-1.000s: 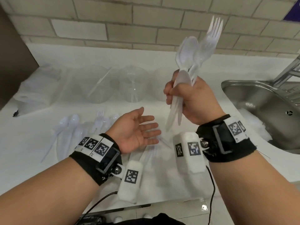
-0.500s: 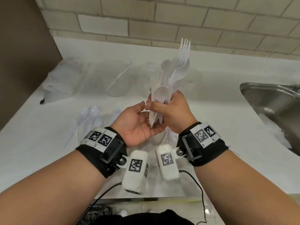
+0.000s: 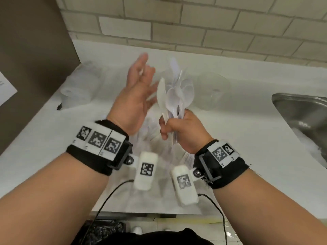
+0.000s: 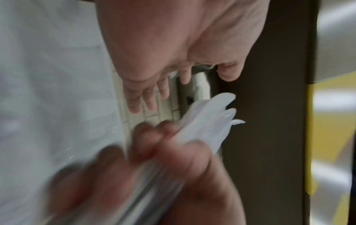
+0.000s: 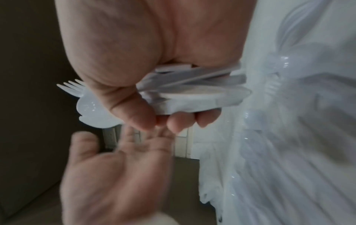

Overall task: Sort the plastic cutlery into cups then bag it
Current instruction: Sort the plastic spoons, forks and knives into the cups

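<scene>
Cutlery bunched upright in the right hand's curled fingers wants sorting piece by piece by the left hand, open-fingered and empty beside the bunch, into the cup behind the bunch.

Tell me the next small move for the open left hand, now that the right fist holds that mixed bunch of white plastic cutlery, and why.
Probably bring the left hand back to the bunch of white plastic cutlery and pinch out a single piece. The right hand grips spoons and at least one fork together, so they need separating; the left hand is open, beside the bunch, and a clear plastic cup stands just behind.
</scene>
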Available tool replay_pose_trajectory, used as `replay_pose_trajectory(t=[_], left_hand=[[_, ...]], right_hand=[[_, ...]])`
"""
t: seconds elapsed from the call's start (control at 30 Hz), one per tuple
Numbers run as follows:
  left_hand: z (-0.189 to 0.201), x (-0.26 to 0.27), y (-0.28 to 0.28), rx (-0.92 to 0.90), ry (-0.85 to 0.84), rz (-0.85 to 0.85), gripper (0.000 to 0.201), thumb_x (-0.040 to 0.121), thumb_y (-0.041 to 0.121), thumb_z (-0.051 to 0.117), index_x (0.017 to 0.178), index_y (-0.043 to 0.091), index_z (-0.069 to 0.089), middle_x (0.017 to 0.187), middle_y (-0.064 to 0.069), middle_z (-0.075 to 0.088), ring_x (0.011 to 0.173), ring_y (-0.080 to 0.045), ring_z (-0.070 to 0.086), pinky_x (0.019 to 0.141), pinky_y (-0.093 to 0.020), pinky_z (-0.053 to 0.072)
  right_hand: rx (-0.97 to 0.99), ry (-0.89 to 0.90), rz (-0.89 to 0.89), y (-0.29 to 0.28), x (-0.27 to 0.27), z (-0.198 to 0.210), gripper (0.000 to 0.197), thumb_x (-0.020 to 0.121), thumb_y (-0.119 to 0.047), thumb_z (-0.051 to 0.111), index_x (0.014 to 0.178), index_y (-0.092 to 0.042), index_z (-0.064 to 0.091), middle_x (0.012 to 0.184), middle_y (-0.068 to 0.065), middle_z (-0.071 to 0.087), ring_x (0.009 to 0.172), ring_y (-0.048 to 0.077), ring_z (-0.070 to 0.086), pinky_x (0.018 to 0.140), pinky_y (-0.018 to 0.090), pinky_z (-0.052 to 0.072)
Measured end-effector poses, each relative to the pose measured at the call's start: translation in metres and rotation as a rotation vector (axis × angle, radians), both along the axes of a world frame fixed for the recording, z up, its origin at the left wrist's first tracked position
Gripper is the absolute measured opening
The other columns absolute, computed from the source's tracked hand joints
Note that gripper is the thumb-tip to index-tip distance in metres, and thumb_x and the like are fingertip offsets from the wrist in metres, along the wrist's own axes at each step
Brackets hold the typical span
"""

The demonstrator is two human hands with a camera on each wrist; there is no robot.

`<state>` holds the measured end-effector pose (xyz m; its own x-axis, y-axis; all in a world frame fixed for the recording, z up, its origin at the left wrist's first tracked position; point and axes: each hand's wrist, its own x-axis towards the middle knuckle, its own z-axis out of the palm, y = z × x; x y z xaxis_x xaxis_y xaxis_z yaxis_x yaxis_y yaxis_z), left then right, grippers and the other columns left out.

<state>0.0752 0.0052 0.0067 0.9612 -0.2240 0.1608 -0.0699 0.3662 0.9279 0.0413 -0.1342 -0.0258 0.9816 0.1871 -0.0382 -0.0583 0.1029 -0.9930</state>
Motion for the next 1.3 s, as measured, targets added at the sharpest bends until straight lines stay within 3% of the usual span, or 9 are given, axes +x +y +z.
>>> replay_pose_trajectory(t=[0.07, 0.23, 0.43, 0.53, 0.63, 0.87, 1.03, 1.13, 1.3], left_hand=[[0.020, 0.005, 0.004, 0.170, -0.156, -0.004, 0.037, 0.086, 0.056, 0.047, 0.123, 0.053, 0.047, 0.142, 0.010, 0.046, 0.123, -0.020, 0.055, 0.106, -0.041, 0.042], [0.017, 0.001, 0.001, 0.605, -0.232, -0.017, 0.045, 0.100, 0.049, 0.030, 0.112, 0.030, 0.069, 0.116, 0.015, 0.068, 0.108, 0.001, 0.062, 0.098, -0.026, 0.044], [-0.002, 0.010, 0.013, 0.184, -0.003, -0.316, 0.092, 0.058, 0.075, 0.065, 0.119, 0.006, 0.056, 0.101, -0.007, 0.068, 0.093, -0.023, 0.067, 0.081, -0.033, 0.053], [-0.004, -0.002, 0.009, 0.423, -0.007, -0.471, 0.086, 0.058, 0.063, 0.078, 0.116, 0.003, 0.058, 0.081, -0.016, 0.071, 0.062, -0.033, 0.066, 0.059, -0.035, 0.054], [-0.004, -0.002, 0.003, 0.422, 0.041, -0.341, 0.047, 0.073, 0.034, 0.076, 0.109, 0.007, 0.064, 0.094, -0.009, 0.075, 0.078, -0.045, 0.068, 0.067, -0.052, 0.056], [-0.009, 0.001, 0.002, 0.160, 0.175, -0.153, 0.006, 0.084, 0.015, 0.066, 0.087, 0.011, 0.063, 0.087, -0.015, 0.075, 0.094, -0.033, 0.070, 0.083, -0.041, 0.057], [-0.011, 0.007, 0.006, 0.010, 0.227, -0.043, 0.022, 0.093, 0.017, 0.058, 0.073, 0.009, 0.056, 0.060, 0.001, 0.064, 0.096, -0.027, 0.071, 0.082, -0.040, 0.056], [-0.013, 0.018, 0.014, -0.184, 0.266, 0.095, 0.025, 0.095, 0.016, 0.055, 0.071, 0.012, 0.058, 0.060, 0.000, 0.055, 0.079, -0.021, 0.070, 0.085, -0.039, 0.055], [-0.019, 0.023, 0.019, -0.179, 0.286, 0.151, 0.024, 0.095, 0.017, 0.056, 0.072, 0.011, 0.058, 0.064, 0.000, 0.053, 0.063, -0.013, 0.061, 0.077, -0.034, 0.055]], right_hand=[[0.000, 0.050, 0.056, 0.003, -0.005, -0.010, 0.017, 0.055, 0.006, 0.053, 0.072, 0.010, 0.054, 0.060, 0.013, 0.048, 0.052, 0.026, 0.044, 0.053, 0.033, 0.039], [-0.013, 0.096, 0.139, 0.007, -0.004, -0.003, 0.004, 0.068, 0.003, 0.058, 0.069, 0.001, 0.056, 0.061, 0.014, 0.051, 0.049, 0.025, 0.048, 0.053, 0.030, 0.045], [0.103, 0.160, 0.164, 0.005, 0.001, 0.015, 0.014, 0.075, -0.001, 0.059, 0.064, -0.010, 0.055, 0.048, 0.004, 0.045, 0.039, 0.016, 0.042, 0.050, 0.028, 0.039], [0.097, 0.133, 0.174, 0.010, 0.005, 0.016, 0.019, 0.072, 0.004, 0.059, 0.086, -0.008, 0.062, 0.045, 0.004, 0.043, 0.037, 0.015, 0.041, 0.045, 0.025, 0.040], [0.045, 0.104, 0.164, 0.019, 0.008, 0.013, 0.042, 0.068, 0.013, 0.060, 0.108, 0.002, 0.054, 0.057, 0.014, 0.051, 0.044, 0.022, 0.050, 0.043, 0.025, 0.044], [-0.049, 0.197, 0.269, 0.020, 0.009, 0.007, 0.035, 0.079, 0.014, 0.051, 0.055, -0.012, 0.047, 0.042, 0.003, 0.039, 0.033, 0.013, 0.036, 0.041, 0.023, 0.037], [-0.187, 0.180, 0.233, 0.024, 0.011, 0.010, 0.013, 0.080, -0.010, 0.072, 0.088, -0.011, 0.061, 0.071, 0.008, 0.064, 0.052, 0.019, 0.061, 0.054, 0.032, 0.055], [-0.351, 0.113, 0.010, 0.019, 0.014, 0.009, 0.043, 0.072, -0.035, 0.081, 0.103, -0.018, 0.057, 0.102, 0.006, 0.064, 0.068, 0.021, 0.069, 0.061, 0.037, 0.058], [-0.499, -0.129, -0.133, 0.022, 0.016, 0.013, 0.030, 0.077, -0.036, 0.076, 0.086, -0.011, 0.063, 0.078, 0.010, 0.063, 0.062, 0.028, 0.064, 0.058, 0.034, 0.055]])
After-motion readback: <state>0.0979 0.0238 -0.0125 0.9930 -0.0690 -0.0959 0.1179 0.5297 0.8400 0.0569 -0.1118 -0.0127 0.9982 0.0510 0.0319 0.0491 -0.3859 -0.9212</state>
